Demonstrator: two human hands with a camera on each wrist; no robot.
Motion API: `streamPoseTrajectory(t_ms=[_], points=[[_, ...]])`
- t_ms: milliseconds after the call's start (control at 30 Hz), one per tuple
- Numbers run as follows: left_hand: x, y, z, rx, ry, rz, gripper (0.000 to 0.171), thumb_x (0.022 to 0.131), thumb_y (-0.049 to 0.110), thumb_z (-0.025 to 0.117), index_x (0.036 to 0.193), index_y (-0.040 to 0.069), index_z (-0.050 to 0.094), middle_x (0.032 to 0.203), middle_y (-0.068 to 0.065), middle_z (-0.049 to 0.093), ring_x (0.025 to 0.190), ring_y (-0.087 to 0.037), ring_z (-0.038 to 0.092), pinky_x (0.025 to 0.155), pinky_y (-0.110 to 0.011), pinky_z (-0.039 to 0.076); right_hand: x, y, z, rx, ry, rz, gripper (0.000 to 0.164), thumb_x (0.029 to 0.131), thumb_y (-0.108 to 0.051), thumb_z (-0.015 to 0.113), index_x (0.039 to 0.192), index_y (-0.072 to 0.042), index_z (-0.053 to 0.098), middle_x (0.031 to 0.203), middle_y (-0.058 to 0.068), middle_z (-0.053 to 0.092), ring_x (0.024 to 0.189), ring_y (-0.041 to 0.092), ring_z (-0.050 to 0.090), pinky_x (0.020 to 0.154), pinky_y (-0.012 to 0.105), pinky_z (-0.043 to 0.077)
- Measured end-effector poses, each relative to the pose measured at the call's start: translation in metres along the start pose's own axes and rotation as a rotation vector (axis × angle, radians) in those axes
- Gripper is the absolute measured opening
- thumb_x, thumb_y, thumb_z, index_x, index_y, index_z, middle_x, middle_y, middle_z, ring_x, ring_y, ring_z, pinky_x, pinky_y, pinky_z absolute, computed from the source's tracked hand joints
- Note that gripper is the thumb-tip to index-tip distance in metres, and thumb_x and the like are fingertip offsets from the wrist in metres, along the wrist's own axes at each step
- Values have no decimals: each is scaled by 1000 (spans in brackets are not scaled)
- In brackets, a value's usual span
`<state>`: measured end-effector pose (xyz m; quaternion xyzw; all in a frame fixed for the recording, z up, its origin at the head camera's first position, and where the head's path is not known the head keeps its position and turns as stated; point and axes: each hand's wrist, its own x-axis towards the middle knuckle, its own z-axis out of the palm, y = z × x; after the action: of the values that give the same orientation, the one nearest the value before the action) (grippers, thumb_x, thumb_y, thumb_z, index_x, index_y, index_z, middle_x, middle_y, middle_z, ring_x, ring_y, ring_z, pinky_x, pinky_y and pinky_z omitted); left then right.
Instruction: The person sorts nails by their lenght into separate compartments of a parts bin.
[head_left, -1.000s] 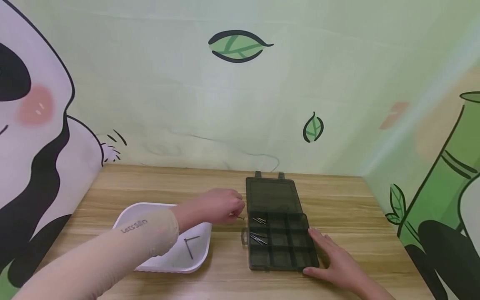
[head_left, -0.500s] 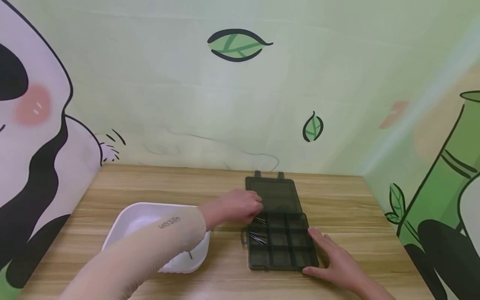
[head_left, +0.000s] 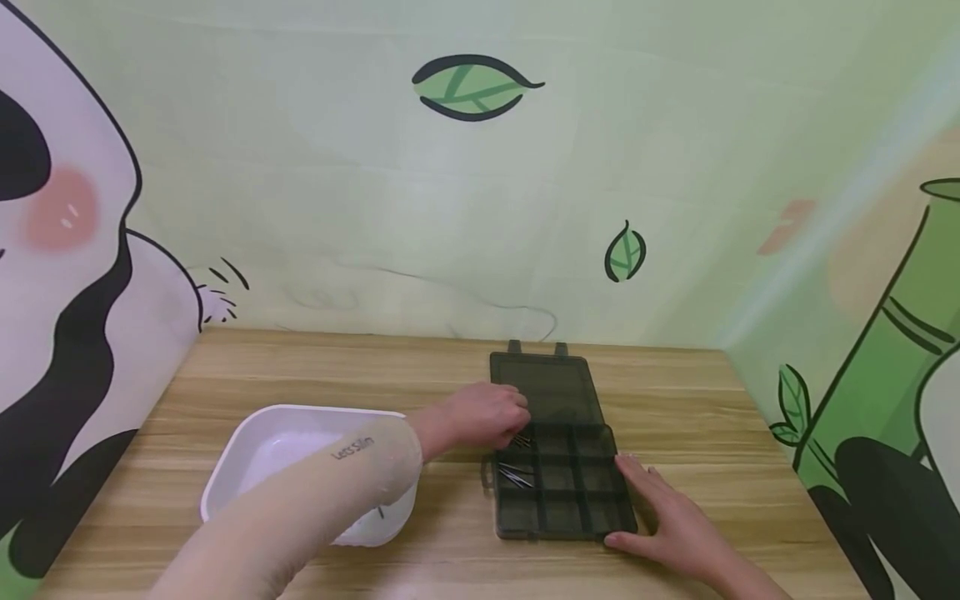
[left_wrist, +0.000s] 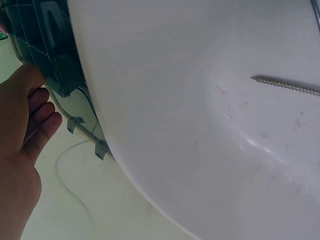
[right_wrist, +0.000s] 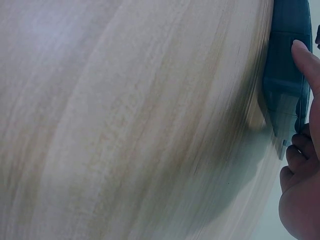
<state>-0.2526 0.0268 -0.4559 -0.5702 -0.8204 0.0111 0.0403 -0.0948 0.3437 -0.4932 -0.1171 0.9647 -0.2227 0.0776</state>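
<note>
Head view: table, wood grain; on it, at 5 o'clock, one dark box with compartments, lid laid back toward the box's 12 o'clock. Screws, thin, metal, in two compartments, at the box's 9 and 10 o'clock. Tray, white, well apart at the box's 9 o'clock, part-covered by a beige sleeve, lettered. Left hand, at the box's 10 o'clock, fingers curled above the far compartment; whether they hold anything cannot be told. Right hand, between the box's 3 and 4 o'clock, thumb and fingers wide apart, touching its side and near corner. Wall, pale green, one drawn leaf at 12 o'clock. Left wrist view: tray filling the right; single threaded screw inside it, between 2 and 3 o'clock, point toward 9; box at 10 o'clock, left hand at 9. Right wrist view: table over most of the field; box at 2 o'clock, thumb against its side.
</note>
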Motion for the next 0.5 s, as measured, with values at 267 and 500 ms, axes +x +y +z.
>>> streamPoseTrajectory(t_ms=[267,500], points=[[-8,-4,-4,-61,-12,-44,11,86,11,74,82,17,67,86,5,60,85,-15,58,71,-28,51,1,2,0,8,9,-40,110,82,-63,84,165,-7,39,166,21,42,148,51,43,115,64,39],[-30,-11,-17,-27,32,-22,10,86,14,80,84,16,70,84,4,63,83,-17,63,71,-31,54,0,1,0,16,2,-36,110,81,-64,84,165,-7,39,166,21,42,147,52,43,115,66,40]])
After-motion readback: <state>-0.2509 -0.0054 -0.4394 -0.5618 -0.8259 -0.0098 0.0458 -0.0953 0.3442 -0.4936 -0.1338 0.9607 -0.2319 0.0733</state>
